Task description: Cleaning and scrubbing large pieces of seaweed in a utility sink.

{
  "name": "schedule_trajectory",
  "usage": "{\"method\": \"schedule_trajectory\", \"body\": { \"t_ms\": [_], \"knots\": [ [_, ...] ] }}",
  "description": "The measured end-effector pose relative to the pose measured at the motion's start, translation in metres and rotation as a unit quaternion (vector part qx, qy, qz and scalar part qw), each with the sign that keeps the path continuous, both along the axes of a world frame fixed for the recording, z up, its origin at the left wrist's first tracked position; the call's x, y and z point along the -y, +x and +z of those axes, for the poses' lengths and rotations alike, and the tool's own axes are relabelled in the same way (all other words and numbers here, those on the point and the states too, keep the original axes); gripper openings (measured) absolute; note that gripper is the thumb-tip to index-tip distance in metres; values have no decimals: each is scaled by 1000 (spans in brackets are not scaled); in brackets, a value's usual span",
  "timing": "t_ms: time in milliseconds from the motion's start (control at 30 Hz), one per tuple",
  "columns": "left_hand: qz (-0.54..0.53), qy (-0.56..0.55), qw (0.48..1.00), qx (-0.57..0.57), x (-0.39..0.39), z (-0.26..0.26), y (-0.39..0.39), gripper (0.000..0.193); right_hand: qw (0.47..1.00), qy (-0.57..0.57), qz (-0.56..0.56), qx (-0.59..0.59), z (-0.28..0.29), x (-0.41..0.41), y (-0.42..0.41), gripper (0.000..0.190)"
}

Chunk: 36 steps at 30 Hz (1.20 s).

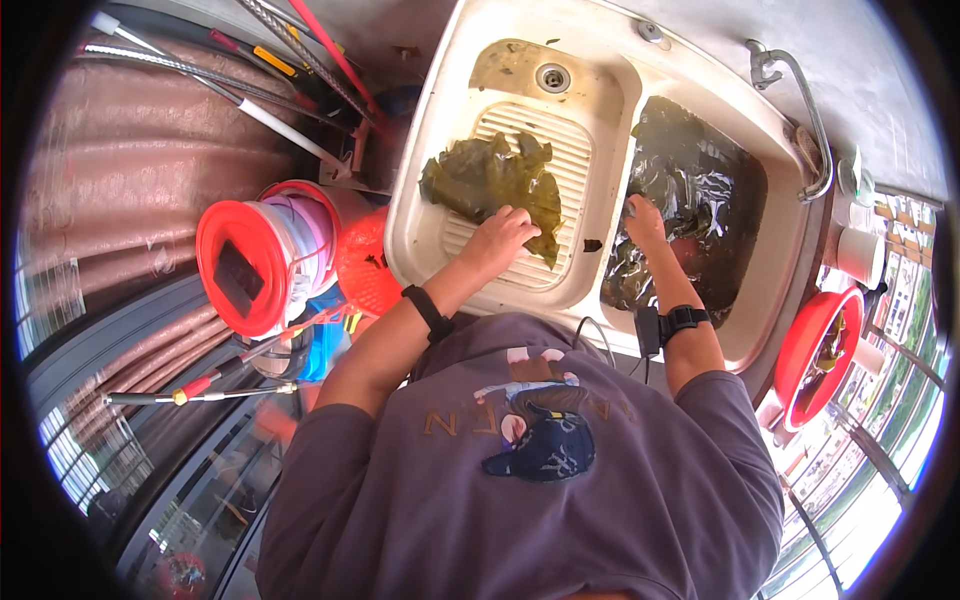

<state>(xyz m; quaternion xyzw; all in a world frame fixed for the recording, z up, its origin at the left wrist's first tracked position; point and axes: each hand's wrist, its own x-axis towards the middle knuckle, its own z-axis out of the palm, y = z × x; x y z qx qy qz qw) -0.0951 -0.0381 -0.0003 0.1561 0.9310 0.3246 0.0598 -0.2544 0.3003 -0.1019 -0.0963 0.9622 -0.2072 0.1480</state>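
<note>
A double-basin sink lies before me. In its left basin, broad wet green-brown leaves are heaped on the ribbed floor. My left hand rests at the near edge of this heap with curled fingers; whether it grips a leaf is unclear. The right basin holds dark water with more leaves under and at its surface. My right hand is at the water's left side, by the divider, its fingertips partly hidden; I cannot tell whether it holds anything. A dark leaf scrap sticks to the divider.
A metal faucet arches at the right rim, and a drain sits at the left basin's far end. Red-lidded bucket and red colander stand at left. A red basin with leaves is at right. Poles lean at upper left.
</note>
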Motion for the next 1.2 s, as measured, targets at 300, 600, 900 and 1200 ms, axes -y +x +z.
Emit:
{"method": "schedule_trajectory", "body": {
  "t_ms": [300, 600, 900, 1200],
  "knots": [
    [82, -118, 989, -20, 35, 22, 26, 51, 946, -291, -77, 121, 157, 100, -19, 35],
    [91, -60, 994, 30, 56, 18, 40, 59, 939, -162, 301, -25, 97, 256, 61, 24],
    [83, -63, 994, 39, 67, 8, 40, 59, 963, -154, 200, -96, 51, 284, -35, 24],
    [110, -52, 991, 56, 78, 19, 37, 60, 948, -46, 261, -175, 58, 311, 20, 15]
  ]
}}
